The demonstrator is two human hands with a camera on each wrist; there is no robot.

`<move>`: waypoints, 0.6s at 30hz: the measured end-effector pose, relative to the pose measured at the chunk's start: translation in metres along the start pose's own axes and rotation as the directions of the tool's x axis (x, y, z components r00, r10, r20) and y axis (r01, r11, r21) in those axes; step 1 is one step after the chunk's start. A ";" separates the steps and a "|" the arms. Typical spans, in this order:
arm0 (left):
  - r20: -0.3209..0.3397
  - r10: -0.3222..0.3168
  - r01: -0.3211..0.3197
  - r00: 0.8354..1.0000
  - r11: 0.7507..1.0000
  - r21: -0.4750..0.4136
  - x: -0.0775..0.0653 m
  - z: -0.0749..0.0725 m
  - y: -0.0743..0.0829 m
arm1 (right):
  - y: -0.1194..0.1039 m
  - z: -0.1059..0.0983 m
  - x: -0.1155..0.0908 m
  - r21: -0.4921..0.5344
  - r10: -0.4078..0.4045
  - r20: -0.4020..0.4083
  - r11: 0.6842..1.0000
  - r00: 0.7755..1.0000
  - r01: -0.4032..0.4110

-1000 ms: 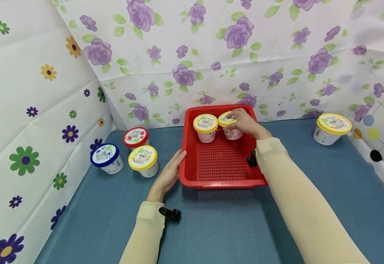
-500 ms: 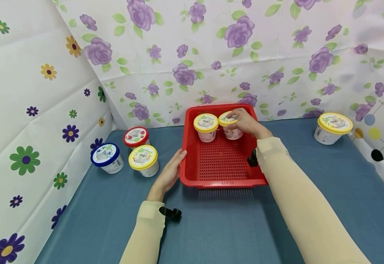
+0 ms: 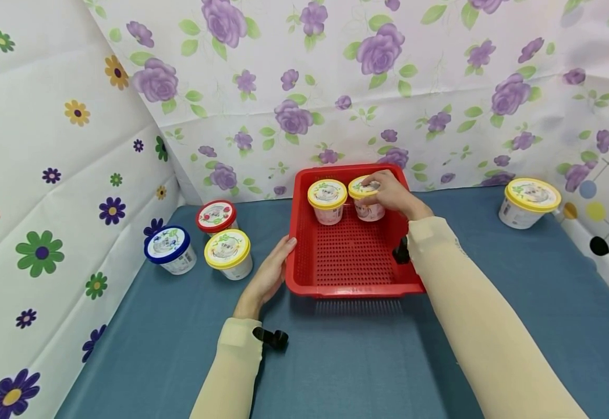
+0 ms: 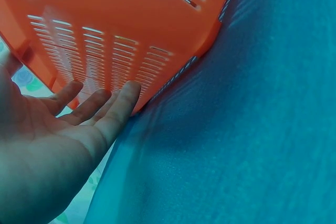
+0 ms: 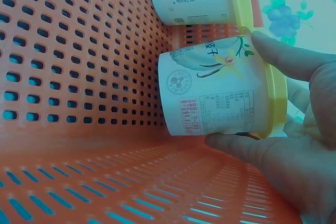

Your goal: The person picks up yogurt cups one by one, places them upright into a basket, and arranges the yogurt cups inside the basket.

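On the blue cloth [image 3: 346, 361] we see the red basket [image 3: 354, 291], the left hand [image 3: 266, 279] with straight fingers spread against its outer side, the right hand [image 3: 390, 195] pinching a tub [image 5: 215, 90] inside, at the far end, just beside another yellow-lidded one [image 3: 328, 202].
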State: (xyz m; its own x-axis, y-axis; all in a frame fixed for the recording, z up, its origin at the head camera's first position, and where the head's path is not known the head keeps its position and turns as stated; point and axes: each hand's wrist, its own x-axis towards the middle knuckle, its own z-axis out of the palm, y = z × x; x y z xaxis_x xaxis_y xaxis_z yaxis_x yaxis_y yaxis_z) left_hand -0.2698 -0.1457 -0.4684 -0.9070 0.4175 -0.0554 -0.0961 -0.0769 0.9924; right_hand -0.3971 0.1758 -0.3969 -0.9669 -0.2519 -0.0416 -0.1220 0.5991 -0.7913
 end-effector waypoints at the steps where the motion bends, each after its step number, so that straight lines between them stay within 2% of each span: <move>1: -0.001 0.000 0.000 1.000 1.000 0.000 0.000 0.000 0.000 | 0.000 0.000 0.000 -0.001 0.001 0.002 1.000 1.000 -0.001; 10: -0.008 -0.001 0.001 1.000 1.000 0.002 0.000 0.000 0.001 | -0.004 0.002 -0.005 -0.010 0.044 0.063 0.999 0.997 -0.043; 18: -0.010 -0.001 0.001 1.000 1.000 0.008 0.000 0.000 0.000 | -0.003 0.005 -0.002 -0.040 0.038 0.062 0.999 0.997 -0.036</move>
State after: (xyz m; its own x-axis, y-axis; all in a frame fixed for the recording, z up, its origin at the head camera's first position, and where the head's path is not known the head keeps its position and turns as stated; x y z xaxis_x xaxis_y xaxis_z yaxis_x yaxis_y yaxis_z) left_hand -0.2694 -0.1456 -0.4682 -0.9109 0.4086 -0.0570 -0.0935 -0.0699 0.9932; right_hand -0.3934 0.1709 -0.3973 -0.9550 -0.2754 -0.1097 -0.0962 0.6380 -0.7640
